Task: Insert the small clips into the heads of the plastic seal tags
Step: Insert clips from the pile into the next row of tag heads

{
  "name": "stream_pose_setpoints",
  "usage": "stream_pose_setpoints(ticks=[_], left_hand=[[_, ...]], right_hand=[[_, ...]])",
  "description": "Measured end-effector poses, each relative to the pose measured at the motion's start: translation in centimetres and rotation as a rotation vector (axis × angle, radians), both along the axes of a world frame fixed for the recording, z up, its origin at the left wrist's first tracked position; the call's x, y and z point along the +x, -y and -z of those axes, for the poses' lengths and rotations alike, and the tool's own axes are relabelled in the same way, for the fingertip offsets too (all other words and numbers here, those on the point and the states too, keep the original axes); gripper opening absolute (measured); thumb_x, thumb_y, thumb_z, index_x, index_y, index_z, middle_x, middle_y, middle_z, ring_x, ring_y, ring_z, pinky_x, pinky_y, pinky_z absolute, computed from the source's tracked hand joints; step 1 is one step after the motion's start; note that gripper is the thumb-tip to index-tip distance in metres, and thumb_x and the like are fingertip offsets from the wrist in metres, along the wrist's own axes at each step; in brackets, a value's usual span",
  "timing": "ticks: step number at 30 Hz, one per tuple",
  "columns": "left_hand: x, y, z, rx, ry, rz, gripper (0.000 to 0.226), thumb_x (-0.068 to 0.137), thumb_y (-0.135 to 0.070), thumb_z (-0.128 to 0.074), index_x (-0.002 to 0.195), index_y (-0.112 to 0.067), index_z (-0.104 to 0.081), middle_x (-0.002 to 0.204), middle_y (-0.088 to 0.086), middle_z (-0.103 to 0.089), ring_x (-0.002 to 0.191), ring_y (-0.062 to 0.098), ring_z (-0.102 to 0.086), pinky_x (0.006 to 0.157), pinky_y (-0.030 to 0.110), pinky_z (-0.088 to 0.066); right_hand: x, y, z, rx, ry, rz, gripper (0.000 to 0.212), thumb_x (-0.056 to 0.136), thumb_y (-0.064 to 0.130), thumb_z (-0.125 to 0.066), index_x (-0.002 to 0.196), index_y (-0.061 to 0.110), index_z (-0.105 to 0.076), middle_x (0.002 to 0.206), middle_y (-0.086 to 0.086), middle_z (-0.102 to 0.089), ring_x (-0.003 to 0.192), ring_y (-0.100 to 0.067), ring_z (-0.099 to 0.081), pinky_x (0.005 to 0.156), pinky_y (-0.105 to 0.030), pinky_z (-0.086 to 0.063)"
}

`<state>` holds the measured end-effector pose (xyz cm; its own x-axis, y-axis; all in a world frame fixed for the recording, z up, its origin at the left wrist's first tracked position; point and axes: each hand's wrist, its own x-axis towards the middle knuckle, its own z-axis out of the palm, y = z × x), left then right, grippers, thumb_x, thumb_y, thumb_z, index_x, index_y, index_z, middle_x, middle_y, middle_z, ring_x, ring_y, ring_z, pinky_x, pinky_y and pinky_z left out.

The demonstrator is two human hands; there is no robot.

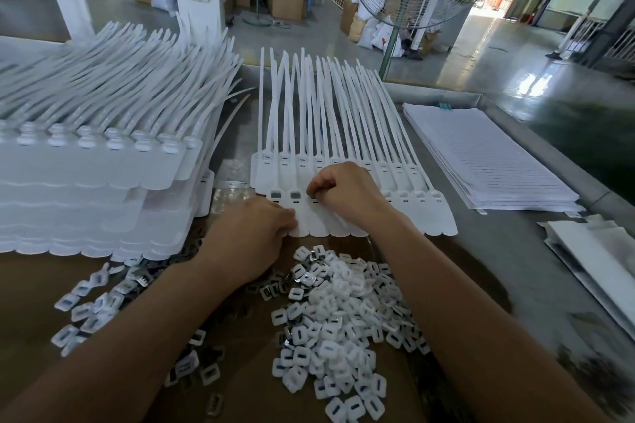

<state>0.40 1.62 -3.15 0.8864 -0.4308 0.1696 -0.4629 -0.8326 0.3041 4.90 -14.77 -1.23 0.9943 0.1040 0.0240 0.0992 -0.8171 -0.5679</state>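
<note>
from the head view, your left hand grips the near edge of the seal tags at centre. your right hand is curled, fingertips pinched at one tag head; whether it holds a clip you cannot tell. the small clips lie heaped just nearer.

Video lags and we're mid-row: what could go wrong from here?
1. The right hand covers the head it works on, so a crooked clip would go unseen.
2. The left hand holds the tags only at their lower edge, so the row may shift.
3. Both forearms lie right beside the clips; a sweep could scatter them.
</note>
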Motion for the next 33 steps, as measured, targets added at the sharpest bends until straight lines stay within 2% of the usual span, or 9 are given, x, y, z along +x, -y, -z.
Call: stream_pose_setpoints(ticks=[6,11,15,18,23,26,29,31,33], left_hand=[[0.1,0.1,-0.1,0.007,0.004,-0.003,0.03,0.09,-0.014,-0.041,0.105,-0.019,-0.067,0.11,0.001,-0.065,0.101,0.016,-0.057,0.086,0.036,-0.047],[0.0,0.1,0.0,0.0,0.0,-0.008,0.029,0.09,-0.015,-0.042,0.104,-0.02,-0.067,0.109,0.0,-0.065,0.1,0.016,-0.057,0.085,0.036,-0.048],[0.0,0.1,-0.1,0.007,0.003,-0.004,0.029,0.09,-0.014,-0.042,0.104,-0.02,-0.067,0.11,0.0,-0.064,0.101,0.015,-0.056,0.086,0.035,-0.047],[0.0,0.0,-0.1,0.013,0.005,0.0,0.03,0.09,-0.014,-0.041,0.105,-0.02,-0.066,0.111,0.0,-0.064,0.101,0.015,-0.056,0.086,0.035,-0.048],[0.0,0.0,-0.1,0.003,0.016,-0.002,0.029,0.091,-0.017,-0.042,0.108,-0.022,-0.065,0.112,-0.001,-0.064,0.102,0.014,-0.056,0.086,0.034,-0.047],[-0.1,0.0,-0.1,-0.007,0.017,0.007,0.031,0.092,-0.018,-0.041,0.111,-0.024,-0.064,0.113,-0.003,-0.064,0.104,0.013,-0.055,0.088,0.033,-0.046],[-0.1,0.0,-0.1,-0.036,0.016,0.005,0.031,0.092,-0.017,-0.043,0.114,-0.025,-0.064,0.118,-0.003,-0.063,0.108,0.013,-0.054,0.092,0.032,-0.044],[-0.1,0.0,-0.1,-0.063,0.015,-0.001,0.03,0.091,-0.015,-0.047,0.113,-0.024,-0.064,0.12,-0.006,-0.062,0.11,0.014,-0.054,0.093,0.03,-0.043],[-0.1,-0.1,-0.1,-0.081,-0.001,-0.006,0.026,0.088,-0.012,-0.05,0.102,-0.023,-0.069,0.107,-0.007,-0.066,0.103,0.015,-0.056,0.087,0.028,-0.043]], right_hand=[[0.4,-0.1,0.2,-0.012,0.037,0.053,0.018,0.082,0.009,-0.063,0.092,0.021,-0.072,0.097,0.005,-0.07,0.093,-0.009,-0.06,0.081,-0.026,-0.048],[1.0,-0.4,0.0,-0.088,0.008,0.1,0.014,0.082,0.015,-0.064,0.093,0.022,-0.069,0.105,0.005,-0.066,0.095,-0.012,-0.057,0.071,-0.026,-0.04],[1.0,-0.1,-0.2,-0.073,-0.017,0.068,0.014,0.083,0.015,-0.063,0.096,0.019,-0.069,0.108,0.004,-0.066,0.099,-0.012,-0.058,0.074,-0.024,-0.038],[0.6,0.3,-0.3,-0.015,-0.027,0.019,0.016,0.084,0.019,-0.065,0.099,0.015,-0.068,0.103,0.003,-0.066,0.091,-0.008,-0.055,0.076,-0.021,-0.038],[-0.4,1.2,-0.5,0.082,-0.046,-0.03,0.017,0.084,0.019,-0.065,0.101,0.017,-0.067,0.083,0.015,-0.057,0.074,0.006,-0.05,0.063,-0.008,-0.034],[-1.6,1.4,-0.5,0.1,-0.038,-0.064,0.014,0.086,0.018,-0.062,0.098,0.019,-0.067,0.08,0.021,-0.056,0.076,0.007,-0.051,0.066,-0.007,-0.034],[-3.1,1.4,-0.8,0.106,0.002,-0.104,0.014,0.085,0.019,-0.063,0.099,0.022,-0.067,0.089,0.016,-0.06,0.083,0.004,-0.055,0.069,-0.007,-0.037],[-4.2,1.0,-1.5,0.129,0.007,-0.161,0.011,0.083,0.019,-0.066,0.093,0.023,-0.068,0.088,0.015,-0.063,0.082,0.004,-0.058,0.066,-0.007,-0.041],[-5.4,0.3,-2.4,0.112,-0.028,-0.281,0.009,0.08,0.016,-0.069,0.088,0.02,-0.07,0.079,0.018,-0.063,0.075,0.008,-0.058,0.067,-0.006,-0.046]])
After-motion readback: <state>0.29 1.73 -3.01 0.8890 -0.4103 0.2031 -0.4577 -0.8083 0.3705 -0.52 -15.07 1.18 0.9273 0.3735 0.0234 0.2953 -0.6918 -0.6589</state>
